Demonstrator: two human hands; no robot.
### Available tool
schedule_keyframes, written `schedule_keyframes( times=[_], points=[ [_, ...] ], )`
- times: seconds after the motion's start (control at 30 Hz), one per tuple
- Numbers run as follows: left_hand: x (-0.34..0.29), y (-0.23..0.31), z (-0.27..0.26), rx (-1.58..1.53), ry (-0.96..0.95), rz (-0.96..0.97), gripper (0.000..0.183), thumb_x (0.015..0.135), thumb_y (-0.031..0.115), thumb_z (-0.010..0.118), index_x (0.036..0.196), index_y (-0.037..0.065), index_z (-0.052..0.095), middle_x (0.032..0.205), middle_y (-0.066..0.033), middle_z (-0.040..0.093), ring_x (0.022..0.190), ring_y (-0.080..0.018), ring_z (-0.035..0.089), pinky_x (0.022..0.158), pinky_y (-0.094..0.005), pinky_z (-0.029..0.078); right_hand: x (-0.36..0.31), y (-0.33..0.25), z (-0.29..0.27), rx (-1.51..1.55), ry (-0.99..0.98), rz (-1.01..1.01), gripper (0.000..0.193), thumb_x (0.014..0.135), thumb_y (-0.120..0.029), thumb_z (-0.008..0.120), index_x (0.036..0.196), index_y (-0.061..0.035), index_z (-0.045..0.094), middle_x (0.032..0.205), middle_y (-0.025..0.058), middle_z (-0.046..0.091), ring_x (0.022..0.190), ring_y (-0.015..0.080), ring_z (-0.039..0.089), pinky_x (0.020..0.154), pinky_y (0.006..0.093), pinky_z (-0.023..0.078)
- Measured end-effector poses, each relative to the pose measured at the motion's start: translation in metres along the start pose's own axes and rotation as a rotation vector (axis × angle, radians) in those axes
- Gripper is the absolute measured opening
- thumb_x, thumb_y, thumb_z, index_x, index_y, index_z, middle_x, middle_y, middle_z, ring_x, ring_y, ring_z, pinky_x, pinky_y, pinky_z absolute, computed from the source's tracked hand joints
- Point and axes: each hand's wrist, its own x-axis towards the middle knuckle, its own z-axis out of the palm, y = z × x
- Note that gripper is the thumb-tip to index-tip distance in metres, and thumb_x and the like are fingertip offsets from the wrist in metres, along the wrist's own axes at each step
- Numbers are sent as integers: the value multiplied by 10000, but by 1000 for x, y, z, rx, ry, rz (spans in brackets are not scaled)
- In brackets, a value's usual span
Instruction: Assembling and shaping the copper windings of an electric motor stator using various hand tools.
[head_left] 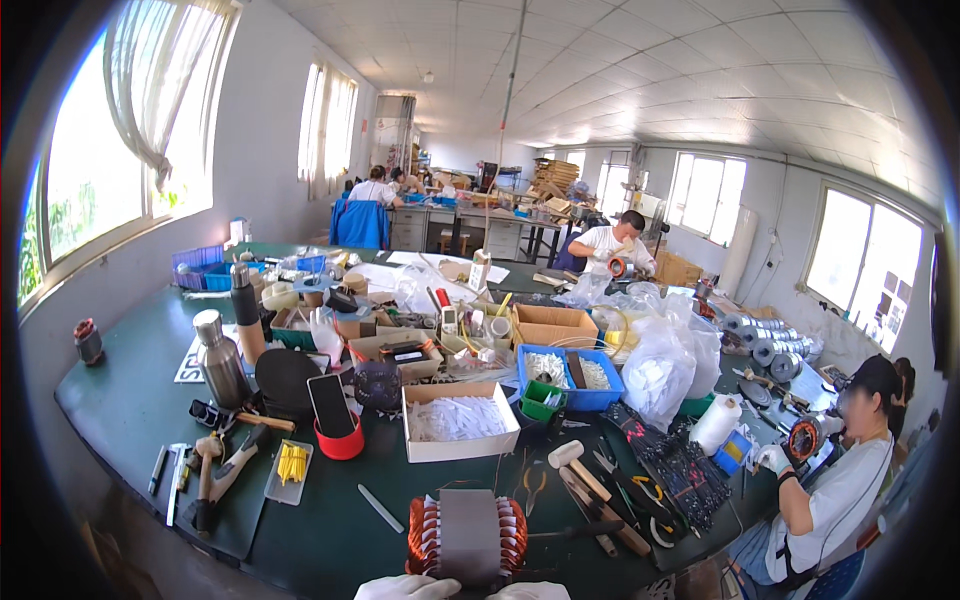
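A motor stator (pixel 471 538) with a grey steel core and orange copper windings at both ends lies on the green table, close in front of me. My left hand (pixel 408 588), in a white glove, is closed against its near left edge. My right hand (pixel 530 592), also gloved, is by the stator's near right side; the lower edge of the picture cuts it off and hides its fingers. Left of the stator lies a slim pale knife-like tool (pixel 381 508). Right of it are a white-headed mallet (pixel 580 470) and pliers (pixel 535 485).
A white carton of paper strips (pixel 462 452) stands beyond the stator, near a phone in a red holder (pixel 335 420). Hammers (pixel 208 470) and a tray of yellow pieces (pixel 290 472) lie left. At right a co-worker (pixel 840 490) handles another stator (pixel 803 440). Plastic bags (pixel 655 375) stand mid-table.
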Motion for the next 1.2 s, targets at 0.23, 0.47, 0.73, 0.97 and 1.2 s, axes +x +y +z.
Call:
schedule_keyframes(
  times=[0.23,0.47,0.73,0.97,1.2],
  points=[
    [-30,-46,6,-98,25,-66,113,871,128,782,943,52,740,778,-109,682,688,-321,674,638,-397,546,23,-1,10,-154,-2,21,267,724,-35,902,903,-77,709,847,117,725,738,329,709,653,409,554],
    [-49,-133,-39,-165,133,-475,116,897,164,790,892,57,745,700,-84,662,617,-284,683,568,-374,539,69,95,-45,-541,-300,57,271,776,-49,654,1039,18,658,877,181,655,766,408,642,744,452,522],
    [-21,-159,17,-149,-13,-347,172,926,204,724,892,66,627,711,-123,605,698,-343,670,621,-437,537,39,132,-47,-315,-666,537,185,810,-18,629,954,20,741,854,239,721,788,433,720,662,410,550],
    [-10,-167,37,-123,-81,-316,161,852,168,727,898,40,642,750,-127,660,730,-334,712,644,-419,580,45,125,-40,-379,-683,570,231,791,-39,671,1010,-1,734,887,219,733,831,430,722,704,428,561],
    [3,-164,24,-140,-201,-351,215,792,164,742,899,7,641,792,-159,698,762,-349,734,651,-433,593,45,124,-39,-402,-687,573,298,772,-61,712,1067,-22,726,920,198,745,874,426,724,745,446,571]
  ],
)
